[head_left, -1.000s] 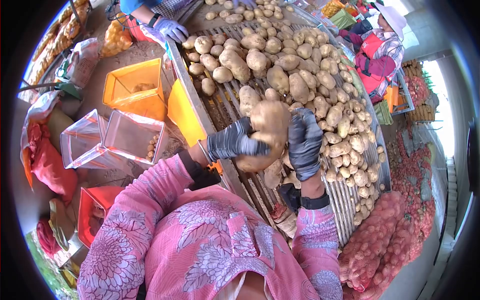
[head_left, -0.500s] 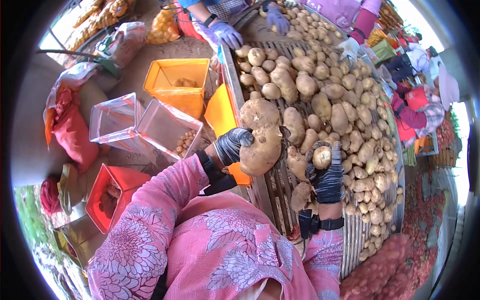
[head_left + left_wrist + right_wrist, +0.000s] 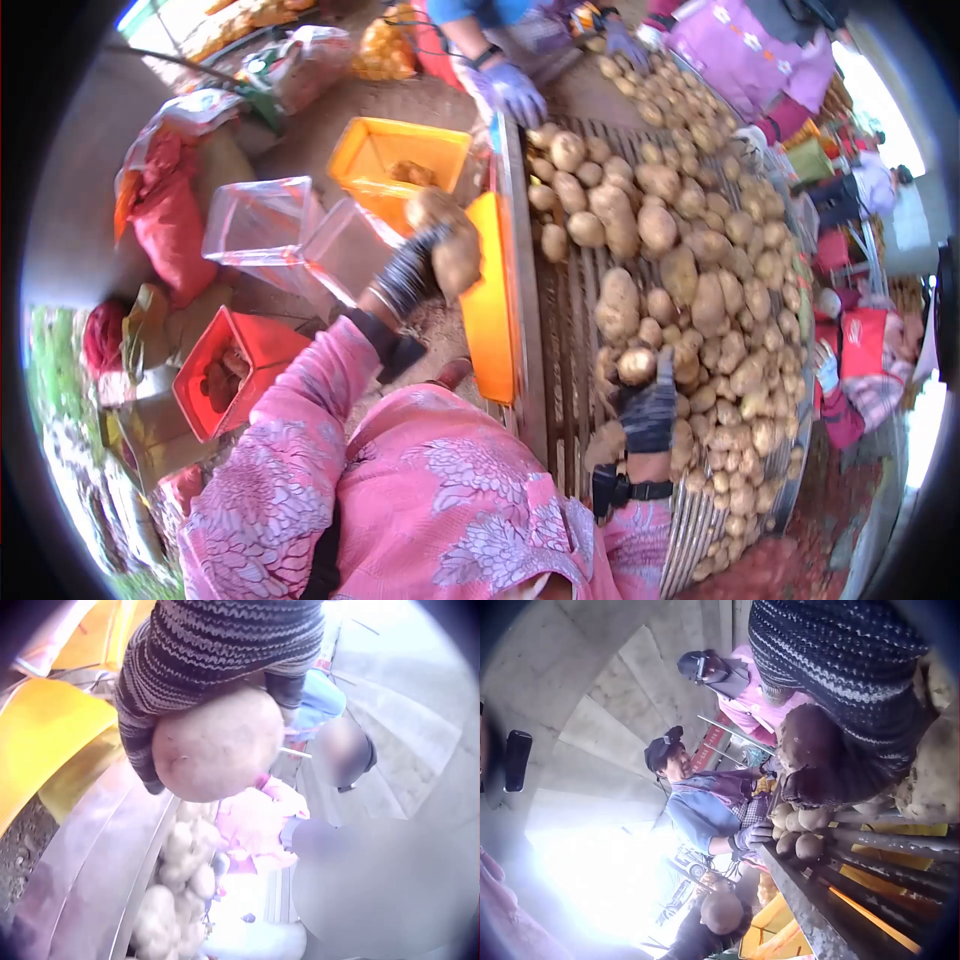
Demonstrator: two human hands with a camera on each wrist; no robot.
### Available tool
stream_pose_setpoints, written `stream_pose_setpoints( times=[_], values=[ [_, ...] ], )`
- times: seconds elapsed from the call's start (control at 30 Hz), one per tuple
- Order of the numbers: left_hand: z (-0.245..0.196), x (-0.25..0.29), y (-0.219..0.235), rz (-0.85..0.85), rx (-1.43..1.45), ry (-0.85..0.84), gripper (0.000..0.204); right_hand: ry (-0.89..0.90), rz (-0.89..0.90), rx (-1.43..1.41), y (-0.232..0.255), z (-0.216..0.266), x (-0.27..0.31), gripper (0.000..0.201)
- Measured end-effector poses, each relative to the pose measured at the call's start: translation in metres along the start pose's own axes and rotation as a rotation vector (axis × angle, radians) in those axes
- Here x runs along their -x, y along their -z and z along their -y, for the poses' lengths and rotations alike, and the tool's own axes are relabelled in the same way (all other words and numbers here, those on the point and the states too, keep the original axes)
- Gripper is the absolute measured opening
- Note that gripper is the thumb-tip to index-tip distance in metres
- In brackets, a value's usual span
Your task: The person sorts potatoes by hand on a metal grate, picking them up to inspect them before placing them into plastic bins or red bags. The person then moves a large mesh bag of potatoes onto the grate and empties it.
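Observation:
My left hand (image 3: pixel 408 272), in a striped dark glove, grips a big knobbly potato (image 3: pixel 456 252) out past the rack's left rail, near the orange crate. In the left wrist view the glove's fingers (image 3: pixel 139 754) curl round that potato (image 3: pixel 217 746). Over the slatted rack (image 3: pixel 575 350) my right hand (image 3: pixel 648 405) holds a smaller potato (image 3: pixel 636 366) among the others. The right wrist view has the dark glove (image 3: pixel 847 690) curled about a potato (image 3: pixel 808 739), its far side hidden.
An orange crate (image 3: pixel 350 150) with a potato in it, clear crates (image 3: pixel 262 215) and a red crate (image 3: pixel 228 318) stand left of the rack. An orange panel (image 3: pixel 488 330) lines its rail. Many potatoes (image 3: pixel 740 300) cover the right side. Another person's gloved hand (image 3: pixel 516 95) is at the far end.
My left hand has carried the big potato leftwards off the rack towards the orange crate. My right hand stays over the rack with the small potato. The head view has shifted left.

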State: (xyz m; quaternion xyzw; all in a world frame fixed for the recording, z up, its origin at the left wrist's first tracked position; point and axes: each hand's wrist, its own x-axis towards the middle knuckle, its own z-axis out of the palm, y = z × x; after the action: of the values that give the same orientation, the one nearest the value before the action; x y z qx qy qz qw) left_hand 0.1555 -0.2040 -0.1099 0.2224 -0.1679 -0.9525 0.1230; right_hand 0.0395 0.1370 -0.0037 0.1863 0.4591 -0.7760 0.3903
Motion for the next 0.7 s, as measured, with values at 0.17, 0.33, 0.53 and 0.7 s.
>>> stream_pose_setpoints(
  times=[0.17,0.33,0.53,0.7],
  values=[
    [-0.07,-0.055,-0.026,-0.585,-0.888,-0.194,0.053,0.075,0.105,-0.011,-0.003,0.007,0.004,0.059],
    [0.03,0.006,-0.101,0.304,-0.602,0.346,0.047,0.233,0.277,0.024,-0.018,0.008,0.008,0.069],
    [0.111,0.036,-0.123,0.43,0.093,0.689,0.06,0.629,0.276,0.666,-0.022,0.015,0.041,0.071],
    [0.084,0.055,-0.098,0.282,0.072,0.473,0.04,0.963,-0.642,1.834,0.111,0.034,0.062,0.053]
  ],
)
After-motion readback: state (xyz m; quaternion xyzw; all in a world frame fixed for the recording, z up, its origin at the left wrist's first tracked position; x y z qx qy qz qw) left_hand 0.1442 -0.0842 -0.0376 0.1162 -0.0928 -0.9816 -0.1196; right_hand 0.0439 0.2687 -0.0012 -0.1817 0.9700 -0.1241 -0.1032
